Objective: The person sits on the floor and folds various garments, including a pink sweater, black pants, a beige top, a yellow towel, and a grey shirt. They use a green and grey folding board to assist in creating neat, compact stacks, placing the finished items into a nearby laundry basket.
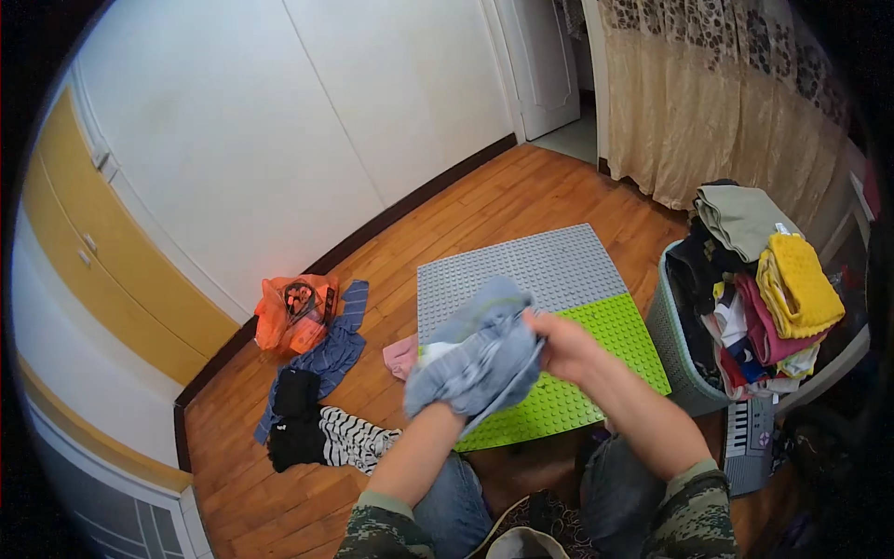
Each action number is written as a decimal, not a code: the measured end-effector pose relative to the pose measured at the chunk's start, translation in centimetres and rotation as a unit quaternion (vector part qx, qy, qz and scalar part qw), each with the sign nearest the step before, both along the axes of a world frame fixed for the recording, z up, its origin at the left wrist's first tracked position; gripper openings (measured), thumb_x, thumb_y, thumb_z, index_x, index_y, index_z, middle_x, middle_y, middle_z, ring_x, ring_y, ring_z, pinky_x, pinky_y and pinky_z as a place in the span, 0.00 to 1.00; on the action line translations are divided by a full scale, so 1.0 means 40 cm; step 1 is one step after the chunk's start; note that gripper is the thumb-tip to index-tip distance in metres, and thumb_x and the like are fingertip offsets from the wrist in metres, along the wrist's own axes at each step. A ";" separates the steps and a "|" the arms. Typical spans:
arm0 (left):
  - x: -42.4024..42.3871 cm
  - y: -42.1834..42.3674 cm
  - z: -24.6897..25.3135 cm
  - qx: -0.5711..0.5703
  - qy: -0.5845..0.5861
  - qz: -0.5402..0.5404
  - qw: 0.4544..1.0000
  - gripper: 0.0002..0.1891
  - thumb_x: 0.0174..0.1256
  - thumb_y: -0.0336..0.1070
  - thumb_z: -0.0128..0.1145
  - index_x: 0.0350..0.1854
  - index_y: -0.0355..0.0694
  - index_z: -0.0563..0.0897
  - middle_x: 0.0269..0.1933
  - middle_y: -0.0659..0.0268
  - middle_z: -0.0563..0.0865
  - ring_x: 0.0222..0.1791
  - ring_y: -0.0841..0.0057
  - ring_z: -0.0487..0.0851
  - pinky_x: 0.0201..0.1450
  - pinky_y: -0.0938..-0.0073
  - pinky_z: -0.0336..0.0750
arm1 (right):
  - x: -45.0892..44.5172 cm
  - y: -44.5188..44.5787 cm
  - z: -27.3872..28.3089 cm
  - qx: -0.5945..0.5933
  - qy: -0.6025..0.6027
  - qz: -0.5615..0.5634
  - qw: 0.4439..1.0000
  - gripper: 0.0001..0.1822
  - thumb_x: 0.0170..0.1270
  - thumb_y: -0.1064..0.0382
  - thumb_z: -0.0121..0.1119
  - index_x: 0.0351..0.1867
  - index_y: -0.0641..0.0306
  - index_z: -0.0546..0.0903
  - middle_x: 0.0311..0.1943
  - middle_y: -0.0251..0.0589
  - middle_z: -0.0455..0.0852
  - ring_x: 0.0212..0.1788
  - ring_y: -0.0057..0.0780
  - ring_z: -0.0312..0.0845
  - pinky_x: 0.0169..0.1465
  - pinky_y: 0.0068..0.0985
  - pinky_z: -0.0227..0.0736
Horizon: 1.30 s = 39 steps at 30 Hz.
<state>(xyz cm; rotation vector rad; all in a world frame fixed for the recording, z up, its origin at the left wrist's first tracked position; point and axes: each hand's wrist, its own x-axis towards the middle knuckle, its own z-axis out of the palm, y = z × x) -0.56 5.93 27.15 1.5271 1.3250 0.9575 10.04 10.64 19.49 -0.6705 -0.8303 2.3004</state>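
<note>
A light blue-grey cloth garment [482,370] is bunched up between my hands above a low table topped with grey and lime-green studded building plates [594,335]. My right hand [562,344] grips the garment's right edge. My left forearm reaches into or under the cloth, which hides my left hand and its fingers. A patch of white shows within the folds. Part of a pink cloth [401,356] lies on the floor against the table's left side.
On the right stands a light green basket [670,342] heaped with folded clothes, a yellow one [800,286] on top; a toy keyboard [749,440] lies below it. Left on the wooden floor are an orange plastic bag [290,318], a blue striped garment [335,349], and black and striped clothes [356,437].
</note>
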 end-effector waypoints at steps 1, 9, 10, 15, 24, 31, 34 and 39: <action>0.043 0.006 -0.034 0.001 0.031 -0.006 0.999 0.16 0.69 0.40 0.43 0.52 0.36 0.73 0.49 0.65 0.77 0.49 0.76 0.73 0.51 0.74 0.69 | 0.022 0.062 -0.031 -0.030 -0.019 -0.075 0.997 0.14 0.67 0.57 0.48 0.42 0.66 0.77 0.40 0.42 0.82 0.42 0.33 0.79 0.51 0.32 0.73; 0.038 -0.119 -0.142 0.064 -0.139 0.008 0.988 0.14 0.70 0.37 0.43 0.51 0.34 0.73 0.48 0.64 0.78 0.52 0.79 0.73 0.55 0.78 0.66 | 0.270 0.379 -0.222 -0.033 -0.024 -0.335 0.941 0.14 0.68 0.57 0.43 0.35 0.65 0.75 0.32 0.44 0.82 0.36 0.37 0.79 0.46 0.36 0.75; 0.035 -0.133 -0.135 0.098 -0.175 0.017 0.979 0.14 0.70 0.37 0.44 0.51 0.33 0.72 0.48 0.64 0.78 0.51 0.79 0.74 0.55 0.78 0.67 | 0.309 0.377 -0.213 -0.026 -0.019 -0.361 0.932 0.13 0.69 0.57 0.44 0.34 0.64 0.75 0.31 0.42 0.82 0.35 0.36 0.79 0.45 0.35 0.75; -0.012 -0.117 -0.106 0.114 -0.376 0.081 0.916 0.14 0.68 0.33 0.46 0.51 0.32 0.70 0.47 0.62 0.79 0.47 0.77 0.77 0.54 0.75 0.70 | 0.358 0.348 -0.162 0.100 -0.034 -0.398 0.911 0.10 0.68 0.60 0.46 0.38 0.63 0.77 0.33 0.37 0.81 0.36 0.29 0.76 0.43 0.29 0.73; -0.140 -0.027 -0.231 0.192 0.248 0.175 0.933 0.11 0.56 0.30 0.57 0.42 0.36 0.76 0.37 0.60 0.79 0.39 0.74 0.78 0.44 0.74 0.71 | 0.287 0.207 0.004 0.242 -0.008 -0.256 0.936 0.09 0.67 0.60 0.51 0.38 0.61 0.78 0.33 0.32 0.81 0.35 0.20 0.76 0.40 0.21 0.71; -0.043 -0.025 -0.269 -0.023 -0.204 -0.062 0.977 0.13 0.65 0.30 0.49 0.50 0.34 0.74 0.50 0.63 0.79 0.49 0.73 0.76 0.54 0.73 0.69 | 0.144 0.091 0.047 0.346 -0.058 -0.060 0.935 0.12 0.66 0.56 0.52 0.30 0.63 0.78 0.27 0.26 0.79 0.30 0.09 0.70 0.34 0.13 0.65; 0.005 -0.032 -0.304 -0.099 -0.380 -0.046 0.919 0.13 0.67 0.31 0.46 0.52 0.36 0.73 0.51 0.63 0.78 0.51 0.74 0.76 0.54 0.73 0.70 | 0.097 0.050 0.034 0.542 -0.143 -0.118 0.820 0.10 0.63 0.58 0.55 0.29 0.62 0.79 0.25 0.31 0.80 0.29 0.16 0.72 0.32 0.17 0.67; 0.006 -0.014 -0.345 0.017 -0.341 0.037 0.939 0.15 0.68 0.36 0.44 0.54 0.38 0.71 0.51 0.62 0.78 0.52 0.71 0.75 0.56 0.71 0.69 | 0.005 -0.097 0.064 0.824 -0.272 -0.175 0.465 0.09 0.49 0.66 0.56 0.34 0.58 0.80 0.21 0.35 0.74 0.24 0.33 0.74 0.28 0.27 0.68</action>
